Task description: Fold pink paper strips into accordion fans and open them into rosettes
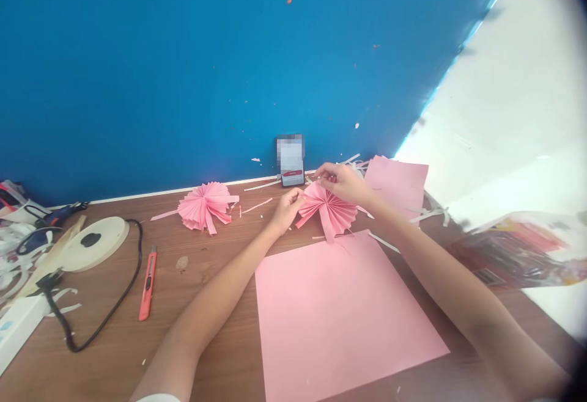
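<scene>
A pleated pink paper fan is spread between my two hands, just beyond a large flat sheet of pink paper. My left hand pinches the fan's left edge with thumb and fingertips. Over the fan's top, my right hand has its fingers bent and closed at the upper rim, partly covering the folds. A pink strip hangs down from the fan's middle toward the sheet. Farther left lies a second pleated pink paper fan, with paper tabs sticking out.
A phone leans on the blue wall. A red box cutter lies left, beside a black cable and a white disc. Pink sheets and paper scraps sit at the back right, near a plastic bag.
</scene>
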Demonstrator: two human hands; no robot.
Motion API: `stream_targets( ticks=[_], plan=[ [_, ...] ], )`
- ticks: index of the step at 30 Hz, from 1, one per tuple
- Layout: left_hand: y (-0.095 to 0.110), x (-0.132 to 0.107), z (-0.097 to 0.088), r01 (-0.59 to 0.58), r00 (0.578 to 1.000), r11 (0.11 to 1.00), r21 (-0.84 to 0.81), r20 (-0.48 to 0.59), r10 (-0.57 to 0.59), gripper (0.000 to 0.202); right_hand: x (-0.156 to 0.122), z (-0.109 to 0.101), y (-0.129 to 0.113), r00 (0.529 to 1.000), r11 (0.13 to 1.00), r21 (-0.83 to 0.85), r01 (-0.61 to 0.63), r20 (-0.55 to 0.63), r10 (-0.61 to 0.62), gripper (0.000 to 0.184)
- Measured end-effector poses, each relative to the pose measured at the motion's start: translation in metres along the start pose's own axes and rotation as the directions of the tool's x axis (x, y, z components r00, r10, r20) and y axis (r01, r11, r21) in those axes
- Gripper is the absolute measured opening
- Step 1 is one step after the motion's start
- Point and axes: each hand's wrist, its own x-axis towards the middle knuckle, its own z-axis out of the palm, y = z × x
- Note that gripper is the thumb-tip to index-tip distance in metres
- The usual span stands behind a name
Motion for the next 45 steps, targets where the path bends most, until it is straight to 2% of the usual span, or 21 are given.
stream_targets(
  ticks=[4,9,12,15,18,20,22,24,26,28,30,33,36,38,41,45],
  plan=[
    [0.005,-0.002,0.001,0.004,0.999,0.998,0.067,0.052,-0.007,0.025,0.000,0.002,0.000,0.999,0.998,0.048,0.034,0.015,-0.035,0.019],
    [0.007,-0.003,0.001,-0.052,0.997,0.996,0.072,0.056,0.048,0.028,-0.001,0.009,-0.005,0.976,0.989,0.063,0.133,0.163,-0.142,0.019],
    [0.001,-0.001,-0.001,-0.031,0.999,0.999,0.013,0.034,0.031,0.024,-0.002,0.011,-0.009,0.975,0.985,0.038,0.168,0.142,-0.172,0.018],
    [-0.004,0.001,-0.003,0.006,1.000,1.000,-0.024,-0.020,-0.007,0.023,-0.001,0.009,-0.011,0.985,0.986,0.084,0.144,0.085,-0.151,0.022],
    [-0.009,0.002,-0.005,0.028,0.993,0.996,-0.083,-0.112,-0.037,0.025,0.000,0.006,-0.008,0.999,0.990,0.138,0.036,-0.042,-0.031,0.024],
    [-0.012,0.005,-0.006,0.008,0.983,0.992,-0.127,-0.181,-0.031,0.026,0.001,0.004,-0.005,0.980,0.986,0.152,-0.066,-0.178,0.093,0.023],
    [-0.014,0.007,-0.008,-0.035,0.966,0.986,-0.160,-0.259,-0.008,0.027,0.000,0.003,-0.003,0.913,0.958,0.228,-0.172,-0.329,0.242,0.028],
    [-0.017,0.010,-0.009,-0.075,0.944,0.980,-0.184,-0.330,0.010,0.029,-0.001,0.001,-0.001,0.814,0.889,0.385,-0.250,-0.414,0.408,0.038],
    [-0.018,0.011,-0.011,-0.112,0.925,0.976,-0.187,-0.378,0.034,0.029,-0.001,0.000,0.000,0.739,0.779,0.545,-0.311,-0.377,0.559,0.042],
    [-0.017,0.010,-0.011,-0.145,0.911,0.973,-0.178,-0.407,0.061,0.029,0.000,0.001,0.002,0.711,0.670,0.634,-0.387,-0.258,0.654,0.040],
    [-0.016,0.009,-0.011,-0.160,0.900,0.972,-0.175,-0.431,0.070,0.030,0.002,0.004,0.005,0.722,0.612,0.650,-0.450,-0.138,0.678,0.038],
    [-0.017,0.008,-0.011,-0.149,0.890,0.970,-0.191,-0.454,0.047,0.031,0.003,0.012,0.009,0.766,0.600,0.621,-0.505,0.002,0.643,0.038],
    [-0.020,0.009,-0.012,-0.120,0.888,0.973,-0.198,-0.460,0.015,0.034,0.002,0.018,0.006,0.794,0.625,0.585,-0.517,0.057,0.605,0.050],
    [-0.022,0.010,-0.012,-0.104,0.892,0.972,-0.212,-0.452,-0.003,0.036,0.000,0.019,0.002,0.836,0.643,0.590,-0.488,0.104,0.540,0.059],
    [-0.020,0.009,-0.011,-0.105,0.910,0.968,-0.230,-0.416,0.000,0.038,-0.002,0.020,-0.005,0.882,0.646,0.618,-0.448,0.186,0.433,0.061],
    [-0.015,0.008,-0.008,-0.123,0.934,0.966,-0.226,-0.356,0.036,0.048,-0.003,0.024,-0.006,0.885,0.630,0.638,-0.443,0.197,0.423,0.056]
  ],
)
